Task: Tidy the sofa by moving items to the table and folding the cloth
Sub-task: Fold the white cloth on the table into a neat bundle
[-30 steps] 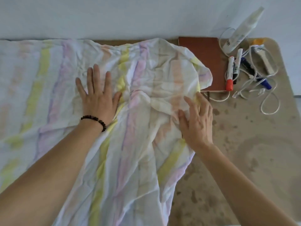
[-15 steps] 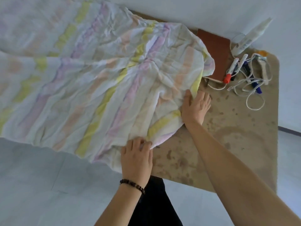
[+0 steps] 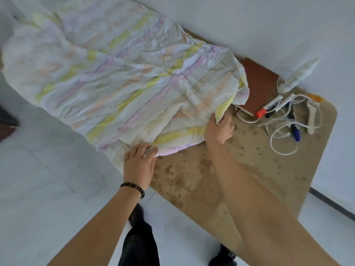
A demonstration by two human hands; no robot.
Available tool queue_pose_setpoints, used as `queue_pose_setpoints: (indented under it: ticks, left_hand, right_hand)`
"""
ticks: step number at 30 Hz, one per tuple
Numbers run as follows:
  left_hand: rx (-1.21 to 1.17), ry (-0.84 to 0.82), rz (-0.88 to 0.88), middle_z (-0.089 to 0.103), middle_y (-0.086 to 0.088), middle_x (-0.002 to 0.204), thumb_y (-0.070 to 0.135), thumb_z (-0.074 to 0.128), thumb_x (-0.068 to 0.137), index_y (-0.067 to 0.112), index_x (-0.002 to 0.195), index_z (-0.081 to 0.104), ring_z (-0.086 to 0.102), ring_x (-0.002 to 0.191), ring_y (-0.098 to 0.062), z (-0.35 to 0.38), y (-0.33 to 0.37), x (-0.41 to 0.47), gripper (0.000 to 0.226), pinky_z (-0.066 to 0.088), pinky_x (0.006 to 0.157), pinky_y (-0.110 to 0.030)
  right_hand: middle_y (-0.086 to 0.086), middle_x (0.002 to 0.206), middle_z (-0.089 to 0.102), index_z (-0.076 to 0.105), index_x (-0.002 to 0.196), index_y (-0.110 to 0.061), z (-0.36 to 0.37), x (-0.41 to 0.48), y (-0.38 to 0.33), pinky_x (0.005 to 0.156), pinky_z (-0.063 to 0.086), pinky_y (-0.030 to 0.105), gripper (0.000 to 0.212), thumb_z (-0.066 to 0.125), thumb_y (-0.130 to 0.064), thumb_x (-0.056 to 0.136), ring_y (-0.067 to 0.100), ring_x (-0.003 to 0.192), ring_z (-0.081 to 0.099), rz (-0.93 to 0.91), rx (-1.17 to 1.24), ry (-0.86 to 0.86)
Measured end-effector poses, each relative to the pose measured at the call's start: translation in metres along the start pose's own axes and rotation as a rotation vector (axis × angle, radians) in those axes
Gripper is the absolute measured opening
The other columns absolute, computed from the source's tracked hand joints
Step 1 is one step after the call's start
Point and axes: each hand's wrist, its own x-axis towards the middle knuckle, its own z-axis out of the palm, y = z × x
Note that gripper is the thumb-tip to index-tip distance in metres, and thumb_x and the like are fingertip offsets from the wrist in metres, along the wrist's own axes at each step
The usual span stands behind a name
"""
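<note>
Half a second back, right hand [image 3: 219, 129] lying flat on the cloth [image 3: 123, 79] near its edge; now curled over that edge, fingers closed on a yellow-striped fold beside the brown notebook [image 3: 258, 85]. Left hand [image 3: 139, 162] already at the near hem then, now tightened, fingertips tucked into the fabric where it drops off the front rim of the table [image 3: 249, 169]. A second back, both palms pressed flat on top, smoothing. So: smoothing apparently finished, two points of one border taken up, probably the start of a fold. Both hands clamped on cloth, then, though how much fabric sits inside the left grasp cannot be told past the knuckles. Bulk of the cloth spread away from both grips, across the left half of the table and hanging over its near and left edges toward the floor; only the rounded corner nearest the notebook lies between the two hands. One flap draped over the notebook's left side. Beyond the notebook, well clear of the cloth: red-capped marker [image 3: 269, 107], white cable [image 3: 282, 135], white bottle [image 3: 295, 77]. Items seemingly already on the table; folding likely what remains.
</note>
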Motion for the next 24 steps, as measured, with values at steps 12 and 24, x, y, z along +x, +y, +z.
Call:
queue_pose_setpoints:
  ticks: [12,24]
  left_hand:
    - [-0.099,0.249,-0.470,0.065,-0.008,0.084,0.048,0.050,0.089,0.007,0.100,0.066,0.061,0.077,-0.028,-0.120,0.166,-0.112,0.046,0.051,0.057,-0.034]
    - [-0.245,0.107,-0.952,0.059,-0.005,0.080,0.028,0.057,0.094,0.012,0.094,0.067,0.057,0.072,-0.026,-0.075,0.182,-0.158,0.020,0.047,0.061,-0.036]
  right_hand:
    - [0.003,0.080,0.061,0.061,0.093,-0.013,-0.184,0.015,-0.058,0.065,0.051,0.028,0.005,0.065,-0.012,0.093,0.015,0.069,0.059,0.503,0.706,-0.773]
    - [0.006,0.074,0.046,0.056,0.092,-0.001,-0.180,0.012,-0.018,0.058,0.044,0.030,0.017,0.058,-0.017,0.098,0.019,0.067,0.046,0.455,0.215,-0.818]
